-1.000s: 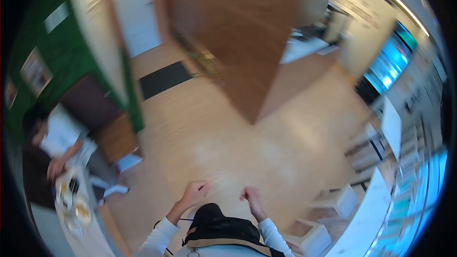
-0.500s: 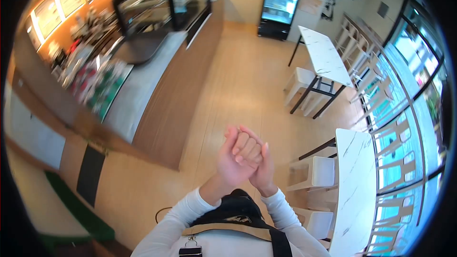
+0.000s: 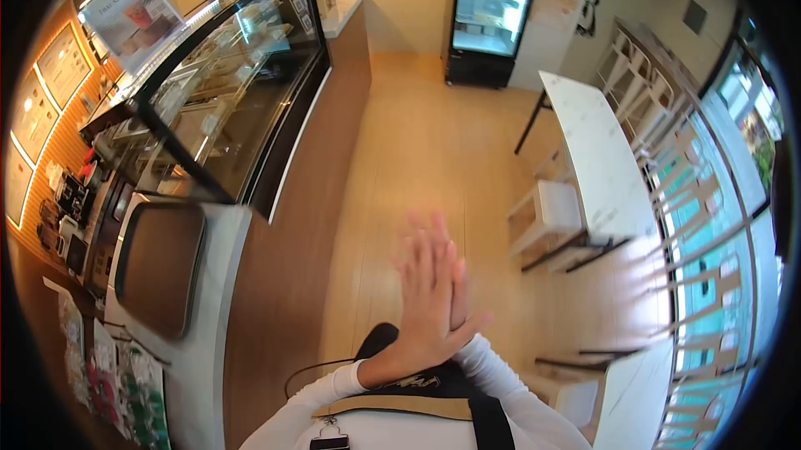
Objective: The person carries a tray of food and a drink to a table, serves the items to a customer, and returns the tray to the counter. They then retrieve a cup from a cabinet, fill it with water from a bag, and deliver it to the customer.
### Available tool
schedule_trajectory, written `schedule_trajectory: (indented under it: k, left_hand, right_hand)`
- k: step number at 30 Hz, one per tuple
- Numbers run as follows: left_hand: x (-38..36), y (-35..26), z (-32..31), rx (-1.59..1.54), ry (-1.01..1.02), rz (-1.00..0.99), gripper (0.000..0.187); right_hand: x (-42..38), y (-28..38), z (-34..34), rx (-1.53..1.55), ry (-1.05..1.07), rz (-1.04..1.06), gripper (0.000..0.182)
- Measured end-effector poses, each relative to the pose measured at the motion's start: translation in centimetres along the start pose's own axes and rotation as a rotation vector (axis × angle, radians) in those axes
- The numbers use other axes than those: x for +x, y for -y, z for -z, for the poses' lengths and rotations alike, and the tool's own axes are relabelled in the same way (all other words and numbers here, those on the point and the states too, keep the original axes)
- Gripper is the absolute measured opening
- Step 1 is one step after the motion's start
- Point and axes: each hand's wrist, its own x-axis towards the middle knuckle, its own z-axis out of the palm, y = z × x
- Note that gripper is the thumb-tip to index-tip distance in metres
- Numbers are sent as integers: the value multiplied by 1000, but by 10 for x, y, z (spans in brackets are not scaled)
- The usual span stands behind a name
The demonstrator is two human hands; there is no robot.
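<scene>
My left hand (image 3: 424, 312) lies pressed against my right hand in front of my chest. Its fingers stretch forward and its thumb sticks out to the right. Behind it, my right hand (image 3: 459, 296) is mostly covered, with part of its outstretched fingers showing. Both hands are a little blurred, and I see no object in them. White sleeves reach to the wrists. Below them is a dark apron (image 3: 417, 383) with a tan strip across its top.
A wooden counter (image 3: 284, 308) runs along the left, bearing a dark tray (image 3: 163, 262), packets (image 3: 125, 387) and a glass display case (image 3: 225, 100). White marble-look tables (image 3: 605, 158) and stools (image 3: 555, 208) line the right. A lit fridge (image 3: 492, 16) stands ahead on the wooden floor (image 3: 409, 150).
My hands have gone from one closed fist cupped by the other to flat, overlapping hands with fingers extended. The view has moved forward, and the counter and display case now appear closer.
</scene>
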Motion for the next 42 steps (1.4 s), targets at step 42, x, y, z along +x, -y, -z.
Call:
schedule_trajectory:
  k: [42]
  left_hand:
    - [1439,1111,-301,439,-346,421,53]
  right_hand:
    - [1710,-245,428,-2067,384,-20,70]
